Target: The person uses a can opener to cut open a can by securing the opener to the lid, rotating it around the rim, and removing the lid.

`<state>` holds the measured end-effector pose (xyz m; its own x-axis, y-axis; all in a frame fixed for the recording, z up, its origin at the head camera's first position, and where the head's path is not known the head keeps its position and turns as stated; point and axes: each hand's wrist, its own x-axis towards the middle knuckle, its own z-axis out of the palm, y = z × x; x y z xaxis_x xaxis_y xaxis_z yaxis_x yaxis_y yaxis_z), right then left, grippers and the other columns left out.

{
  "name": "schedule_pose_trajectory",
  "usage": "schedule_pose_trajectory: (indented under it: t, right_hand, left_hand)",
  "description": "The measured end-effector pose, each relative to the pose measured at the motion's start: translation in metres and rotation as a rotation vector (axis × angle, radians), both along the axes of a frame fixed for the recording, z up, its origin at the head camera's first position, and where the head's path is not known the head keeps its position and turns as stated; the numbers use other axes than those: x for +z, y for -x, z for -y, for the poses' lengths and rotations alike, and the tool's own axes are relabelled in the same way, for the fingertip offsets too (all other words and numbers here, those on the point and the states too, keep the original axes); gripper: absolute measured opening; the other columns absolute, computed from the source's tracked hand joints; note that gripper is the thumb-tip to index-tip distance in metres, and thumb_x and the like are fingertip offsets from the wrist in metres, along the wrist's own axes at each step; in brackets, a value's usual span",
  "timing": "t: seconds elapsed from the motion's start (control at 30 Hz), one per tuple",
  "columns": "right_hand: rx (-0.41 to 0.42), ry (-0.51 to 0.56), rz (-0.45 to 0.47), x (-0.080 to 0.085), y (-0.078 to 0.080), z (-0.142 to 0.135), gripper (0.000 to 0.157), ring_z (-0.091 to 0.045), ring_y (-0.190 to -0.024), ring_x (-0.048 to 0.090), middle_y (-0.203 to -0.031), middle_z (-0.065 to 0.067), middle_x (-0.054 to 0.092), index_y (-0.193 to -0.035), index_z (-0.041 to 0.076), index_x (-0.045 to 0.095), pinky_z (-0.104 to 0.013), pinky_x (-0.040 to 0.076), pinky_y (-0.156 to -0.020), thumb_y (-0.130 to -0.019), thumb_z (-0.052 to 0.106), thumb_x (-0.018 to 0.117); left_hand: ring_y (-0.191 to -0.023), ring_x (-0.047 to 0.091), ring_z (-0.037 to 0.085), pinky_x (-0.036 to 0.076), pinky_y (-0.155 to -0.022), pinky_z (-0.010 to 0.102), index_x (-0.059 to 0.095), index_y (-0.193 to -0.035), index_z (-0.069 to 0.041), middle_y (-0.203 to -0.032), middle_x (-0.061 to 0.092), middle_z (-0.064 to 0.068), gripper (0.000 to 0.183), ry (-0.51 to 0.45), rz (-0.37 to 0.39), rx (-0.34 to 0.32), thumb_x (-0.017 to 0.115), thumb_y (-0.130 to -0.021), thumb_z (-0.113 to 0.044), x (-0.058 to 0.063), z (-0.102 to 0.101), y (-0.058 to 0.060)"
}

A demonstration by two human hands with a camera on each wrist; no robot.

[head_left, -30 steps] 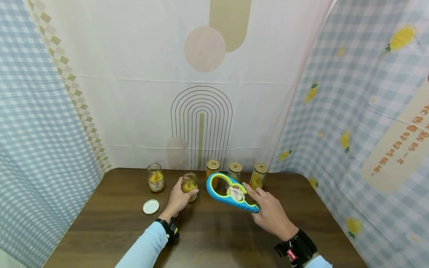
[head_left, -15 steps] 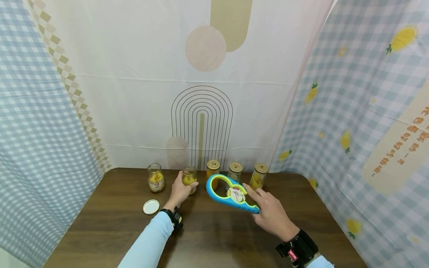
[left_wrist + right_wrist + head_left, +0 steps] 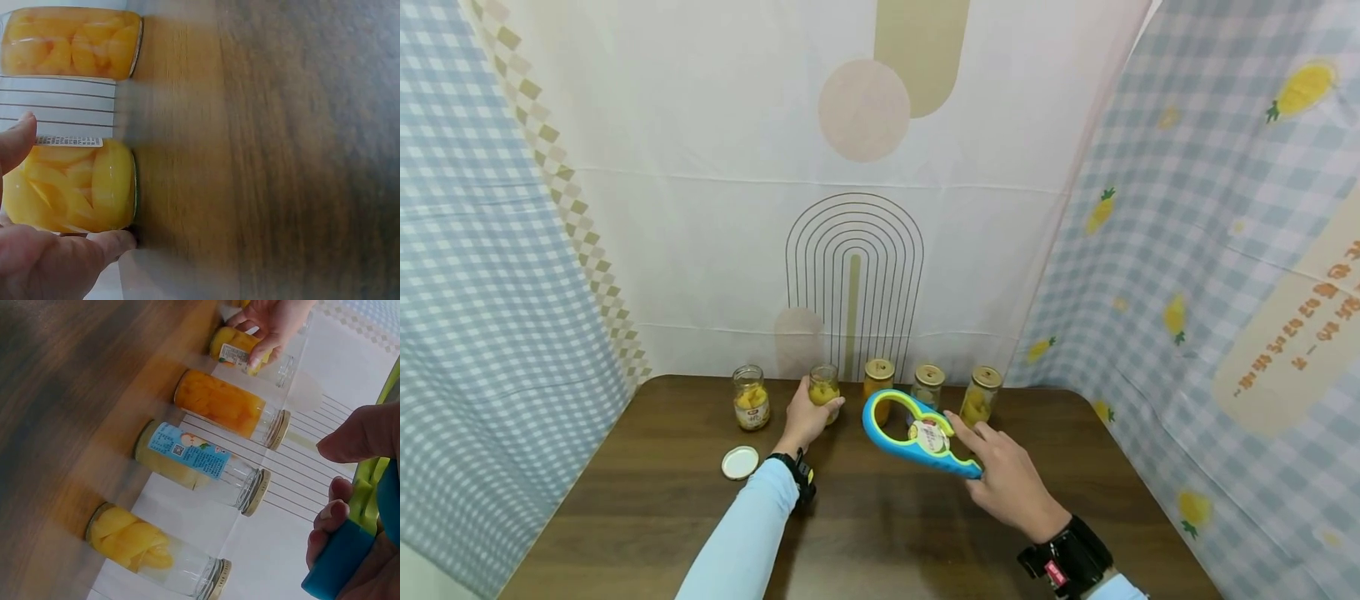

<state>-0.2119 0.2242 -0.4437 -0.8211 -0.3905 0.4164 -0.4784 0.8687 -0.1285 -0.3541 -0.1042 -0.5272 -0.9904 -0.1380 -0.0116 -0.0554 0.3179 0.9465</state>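
Note:
My left hand point(image 3: 805, 418) grips a lidless glass jar of yellow fruit pieces point(image 3: 824, 387), thumb on one side and fingers on the other. In the left wrist view this jar point(image 3: 81, 187) stands upright at the table surface, a barcode label partly showing. My right hand point(image 3: 1011, 479) holds a blue and lime-green jar opener point(image 3: 912, 451) by its handle end, its ring pointing left above the table. The right wrist view shows thumb and curled fingers round the opener point(image 3: 340, 556). To the left of the gripped jar stands another lidless fruit jar point(image 3: 751, 402).
A round lid point(image 3: 740, 462), white side up, lies near the left jar. Three jars with gold lids stand along the back: one of orange fruit point(image 3: 219, 403), one with a blue label point(image 3: 190, 450) and one of yellow fruit point(image 3: 128, 537). A cloth backdrop point(image 3: 715, 250) hangs behind the table.
My left hand has slid the lidless jar back towards the cloth, into line with the other jars. The right hand and jar opener have stayed almost still.

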Motion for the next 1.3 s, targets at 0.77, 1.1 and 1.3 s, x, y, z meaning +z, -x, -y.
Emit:
schedule_pose_trajectory:
  t: [0.77, 1.1, 1.3]
  right_hand:
    - [-0.001, 0.015, 0.014, -0.006, 0.0, 0.002, 0.103, -0.007, -0.074, 0.039, -0.096, 0.005, 0.059, -0.164, 0.029, 0.045, -0.022, 0.034, -0.067, -0.075, 0.003, 0.088]
    - [0.02, 0.012, -0.006, -0.006, 0.004, 0.003, 0.102, -0.008, -0.073, 0.038, -0.098, 0.001, 0.063, -0.163, 0.027, 0.046, -0.022, 0.033, -0.068, -0.074, 0.003, 0.088]
    - [0.012, 0.012, -0.005, -0.003, 0.004, 0.001, 0.1, -0.008, -0.073, 0.038, -0.097, 0.002, 0.062, -0.162, 0.025, 0.048, -0.023, 0.034, -0.068, -0.074, 0.004, 0.09]
  left_hand:
    - [-0.139, 0.055, 0.041, 0.046, -0.116, 0.06, 0.037, -0.163, -0.01, -0.152, 0.057, 0.022, 0.08, 0.021, -0.051, 0.035, 0.075, -0.1, -0.043, -0.013, -0.001, -0.004]
    - [-0.158, 0.036, 0.046, 0.035, -0.127, 0.065, 0.025, -0.168, -0.012, -0.172, 0.034, 0.022, 0.098, 0.003, 0.03, -0.02, 0.077, -0.096, -0.054, -0.014, 0.013, -0.012]
    - [-0.154, 0.042, 0.046, 0.038, -0.125, 0.066, 0.02, -0.17, -0.012, -0.169, 0.039, 0.025, 0.105, 0.027, 0.012, -0.015, 0.084, -0.093, -0.045, -0.015, 0.011, -0.022]
